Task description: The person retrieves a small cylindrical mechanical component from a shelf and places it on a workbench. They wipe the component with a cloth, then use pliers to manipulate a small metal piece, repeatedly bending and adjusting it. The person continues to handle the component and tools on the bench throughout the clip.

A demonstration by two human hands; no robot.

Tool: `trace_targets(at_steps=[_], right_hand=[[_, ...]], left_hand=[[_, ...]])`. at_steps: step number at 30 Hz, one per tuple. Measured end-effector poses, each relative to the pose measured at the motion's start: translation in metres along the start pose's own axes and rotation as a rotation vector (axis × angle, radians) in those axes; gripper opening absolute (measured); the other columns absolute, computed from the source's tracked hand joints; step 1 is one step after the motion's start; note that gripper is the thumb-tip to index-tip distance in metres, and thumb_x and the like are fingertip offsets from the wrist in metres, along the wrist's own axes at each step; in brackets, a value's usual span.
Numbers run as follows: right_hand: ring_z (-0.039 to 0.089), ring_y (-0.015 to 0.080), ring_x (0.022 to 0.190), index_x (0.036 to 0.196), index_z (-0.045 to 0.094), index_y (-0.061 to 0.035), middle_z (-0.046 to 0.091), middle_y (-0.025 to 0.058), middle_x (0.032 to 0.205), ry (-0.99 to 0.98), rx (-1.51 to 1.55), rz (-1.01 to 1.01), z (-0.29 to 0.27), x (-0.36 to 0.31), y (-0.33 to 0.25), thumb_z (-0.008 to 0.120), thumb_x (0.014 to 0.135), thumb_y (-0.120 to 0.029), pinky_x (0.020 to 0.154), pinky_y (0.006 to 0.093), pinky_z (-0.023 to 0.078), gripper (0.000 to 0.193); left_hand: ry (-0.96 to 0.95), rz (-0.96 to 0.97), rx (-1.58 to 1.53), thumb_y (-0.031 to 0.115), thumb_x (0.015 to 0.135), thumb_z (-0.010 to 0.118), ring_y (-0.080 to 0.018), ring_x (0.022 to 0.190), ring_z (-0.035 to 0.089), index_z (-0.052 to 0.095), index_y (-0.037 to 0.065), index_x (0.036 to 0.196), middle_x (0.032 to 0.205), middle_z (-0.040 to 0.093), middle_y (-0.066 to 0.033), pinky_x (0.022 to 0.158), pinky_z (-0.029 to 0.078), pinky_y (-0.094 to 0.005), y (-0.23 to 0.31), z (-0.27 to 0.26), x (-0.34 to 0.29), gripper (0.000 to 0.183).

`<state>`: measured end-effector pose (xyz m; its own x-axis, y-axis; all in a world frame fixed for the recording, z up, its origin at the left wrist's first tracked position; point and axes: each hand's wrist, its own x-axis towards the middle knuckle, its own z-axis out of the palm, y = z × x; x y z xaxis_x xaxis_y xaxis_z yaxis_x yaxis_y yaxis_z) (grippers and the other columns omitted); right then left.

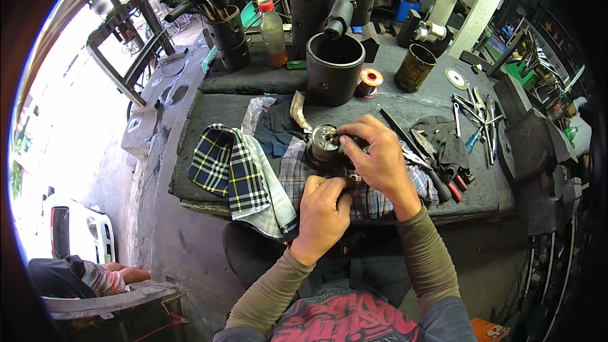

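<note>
Sitting upright at the right hand's (379, 152) fingertips, just to their left, is a squat, round metal part (325, 142) with openings in its top. Thumb and fingers are bent in close at its right rim — whether anything is pinched can't be told. The left hand (325, 208) is curled nearer the bench edge, fingertips near the part; its hold is hidden. Crumpled plaid cloth (294, 172) is spread beneath, over a dark, scuffed bench (221, 106). Beyond: thick-walled dark cylinder (334, 77), orange-red spool (370, 81), rust-stained can (415, 69).
</note>
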<state>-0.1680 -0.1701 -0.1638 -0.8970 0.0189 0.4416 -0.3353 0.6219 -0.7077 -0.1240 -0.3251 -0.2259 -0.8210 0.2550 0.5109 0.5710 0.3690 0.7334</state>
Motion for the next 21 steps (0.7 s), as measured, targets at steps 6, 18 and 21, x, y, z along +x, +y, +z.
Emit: trace_targets(at_steps=[6,18,21], right_hand=[[0.069,0.0145,0.082,0.108,0.078,0.0026,0.072,0.0067,0.097,0.045,0.389,0.236,-0.006,-0.017,0.012,0.069,0.096,-0.001,0.073,0.0309,0.055,0.016],[0.066,0.007,0.086,0.112,0.074,0.0033,0.074,0.0026,0.096,0.028,0.538,0.532,-0.017,-0.095,0.015,0.072,0.098,0.001,0.077,0.0244,0.054,0.015],[0.067,0.0073,0.091,0.113,0.075,0.0031,0.076,0.0034,0.101,0.014,0.448,0.483,-0.023,-0.099,0.014,0.073,0.097,0.002,0.081,0.0241,0.055,0.016]], left_hand=[[-0.03,-0.078,-0.09,0.004,0.087,0.082,-0.0269,0.089,0.065,0.078,0.005,0.106,0.094,0.075,-0.0097,0.08,0.054,-0.0379,-0.002,-0.007,0.001,0.019],[-0.137,-0.1,-0.087,0.005,0.089,0.083,-0.0219,0.086,0.068,0.079,0.005,0.109,0.091,0.072,-0.0095,0.077,0.055,-0.0336,-0.004,-0.014,0.007,0.021],[-0.149,-0.094,-0.084,0.005,0.089,0.082,-0.0212,0.087,0.069,0.079,0.005,0.11,0.094,0.072,-0.0098,0.078,0.056,-0.0325,-0.005,-0.015,0.007,0.021]])
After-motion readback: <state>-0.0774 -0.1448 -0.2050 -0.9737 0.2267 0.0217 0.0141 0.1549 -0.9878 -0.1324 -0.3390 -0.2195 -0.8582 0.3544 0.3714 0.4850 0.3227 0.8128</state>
